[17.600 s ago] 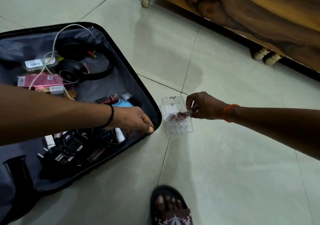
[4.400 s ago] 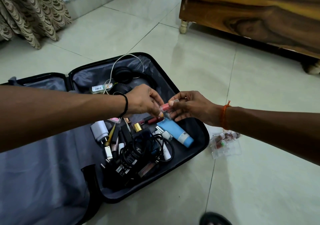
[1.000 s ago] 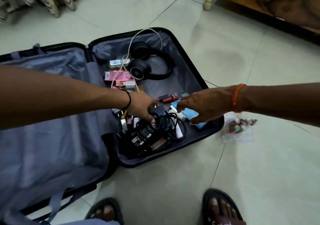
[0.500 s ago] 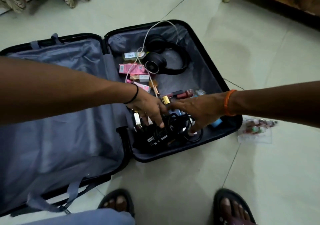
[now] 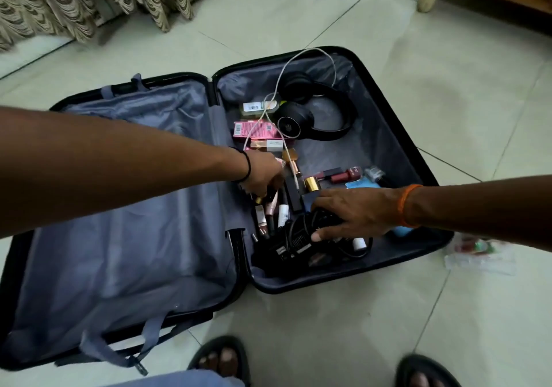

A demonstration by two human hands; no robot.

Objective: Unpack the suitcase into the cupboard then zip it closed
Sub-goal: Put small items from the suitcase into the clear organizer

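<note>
The suitcase (image 5: 400, 147) lies open flat on the tiled floor (image 5: 328, 327), its grey-lined left half bare of goods and its right half holding the load. Both hands work in that right half. The right hand (image 5: 355, 216) reaches in from the right, palm down, its fingers and thumb curled over a black bundle of coiled cable and adapter (image 5: 298, 237) that sits at the near end of the compartment; the thumb presses the bundle's near side and the fingers cover its top, so the bundle sits directly under the grasp. The left hand (image 5: 263, 174) comes in from the left, fingers pointing down into a cluster of small cosmetic tubes (image 5: 273, 210) just left of the bundle; its fingertips are hidden among them, so I cannot tell whether it pinches one or only touches them. Farther in, black headphones (image 5: 310, 115) lie at the far end with a white cable (image 5: 301, 58) looping over them, beside a pink box (image 5: 254, 130) and a clear bottle (image 5: 258, 107). A dark red lipstick (image 5: 340, 174) lies just beyond the right hand's knuckles, and a blue tube (image 5: 401, 231) shows under its wrist. On the floor to the right of the case rests a clear organiser (image 5: 478, 252), blurred.
</note>
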